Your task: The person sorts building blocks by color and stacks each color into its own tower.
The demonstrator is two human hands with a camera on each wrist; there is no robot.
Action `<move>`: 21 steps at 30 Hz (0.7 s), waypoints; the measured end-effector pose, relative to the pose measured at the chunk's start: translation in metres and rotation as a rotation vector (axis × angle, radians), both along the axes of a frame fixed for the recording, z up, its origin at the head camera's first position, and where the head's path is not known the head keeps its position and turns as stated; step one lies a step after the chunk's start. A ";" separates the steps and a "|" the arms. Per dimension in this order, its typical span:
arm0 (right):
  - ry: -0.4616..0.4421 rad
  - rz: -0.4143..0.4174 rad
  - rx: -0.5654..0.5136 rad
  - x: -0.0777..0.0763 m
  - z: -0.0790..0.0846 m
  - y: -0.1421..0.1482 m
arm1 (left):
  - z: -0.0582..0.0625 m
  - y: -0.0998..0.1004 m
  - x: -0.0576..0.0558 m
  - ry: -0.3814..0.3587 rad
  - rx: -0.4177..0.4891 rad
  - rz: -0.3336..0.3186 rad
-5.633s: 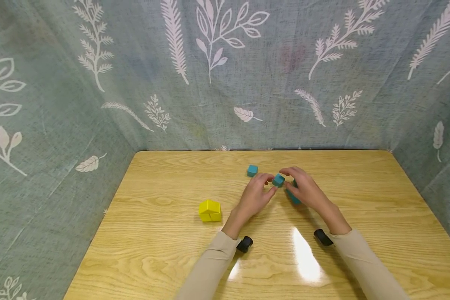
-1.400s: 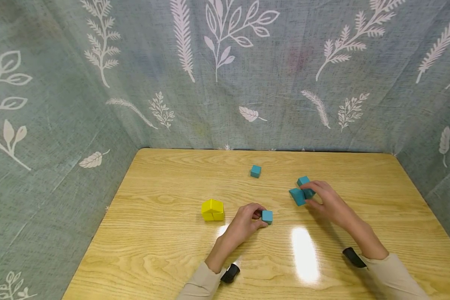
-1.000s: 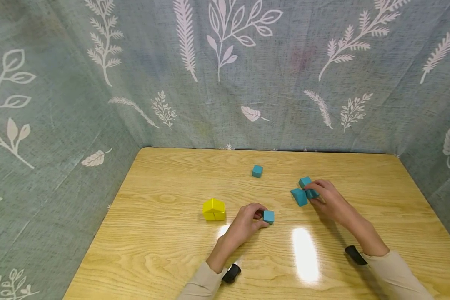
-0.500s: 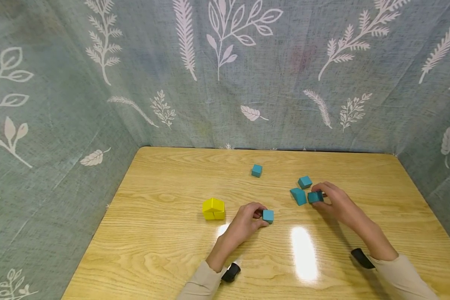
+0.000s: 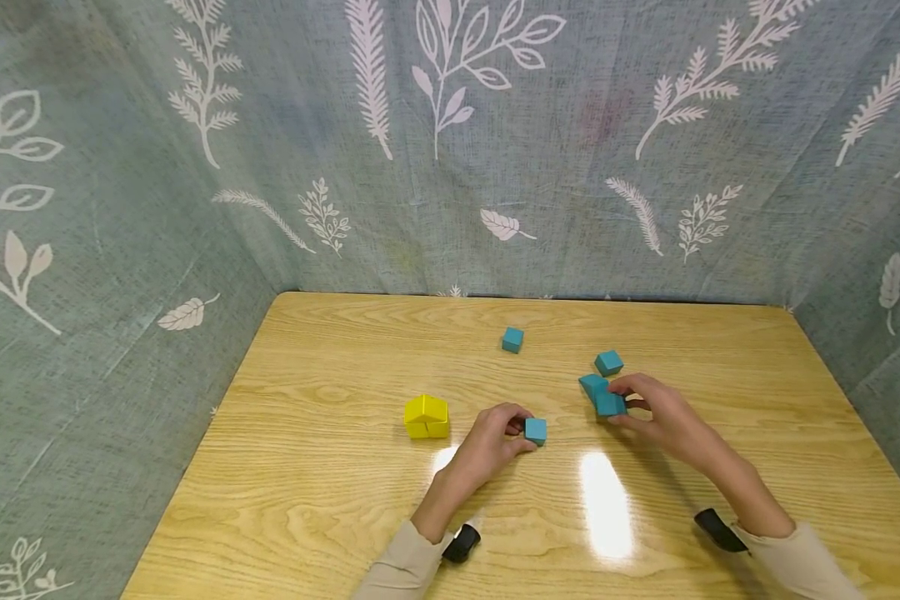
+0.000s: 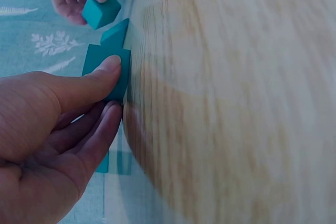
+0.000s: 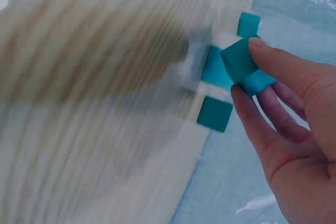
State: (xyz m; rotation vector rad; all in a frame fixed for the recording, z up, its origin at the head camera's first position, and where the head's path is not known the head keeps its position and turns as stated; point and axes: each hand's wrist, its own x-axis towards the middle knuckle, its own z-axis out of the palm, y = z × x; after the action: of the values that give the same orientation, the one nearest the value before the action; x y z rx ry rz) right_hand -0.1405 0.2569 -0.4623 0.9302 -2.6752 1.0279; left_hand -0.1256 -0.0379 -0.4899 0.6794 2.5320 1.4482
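My left hand [image 5: 487,446] pinches a teal cube [image 5: 536,431] between thumb and fingers, low at the table. In the left wrist view the thumb lies across that cube [image 6: 101,53]. My right hand [image 5: 666,421] holds another teal block [image 5: 611,405] by thumb and fingertips; the fingers cover part of it, so its exact shape is unclear. Just behind the held block is a wedge-shaped teal block [image 5: 592,385], partly hidden by it. A teal cube [image 5: 608,362] sits beyond the wedge.
One more teal cube [image 5: 512,340] stands farther back on the wooden table [image 5: 330,500]. To the left of my left hand, yellow blocks [image 5: 426,417] form a small house-like stack with a peaked top. Patterned fabric [image 5: 405,200] hangs behind the table and at both sides.
My right hand picks its block out from beside the wedge, draws it right, then brings it left and nearer, before the wedge. Earlier, my left hand carried its cube nearer; lately it stays still.
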 end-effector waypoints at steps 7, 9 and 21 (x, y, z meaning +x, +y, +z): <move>-0.153 0.048 -0.106 0.005 -0.007 -0.013 | 0.000 0.000 0.000 -0.004 0.000 0.001; -0.172 0.066 -0.133 0.006 -0.009 -0.018 | 0.000 0.000 0.000 -0.003 -0.001 0.002; -0.301 0.131 -0.231 0.007 -0.019 -0.040 | 0.001 0.000 0.000 -0.009 0.025 0.004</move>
State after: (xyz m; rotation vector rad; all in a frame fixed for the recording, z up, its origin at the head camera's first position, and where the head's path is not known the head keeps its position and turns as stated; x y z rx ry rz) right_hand -0.1331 0.2171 -0.4809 0.9814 -2.6689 1.5819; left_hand -0.1253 -0.0374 -0.4888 0.6704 2.5147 1.4827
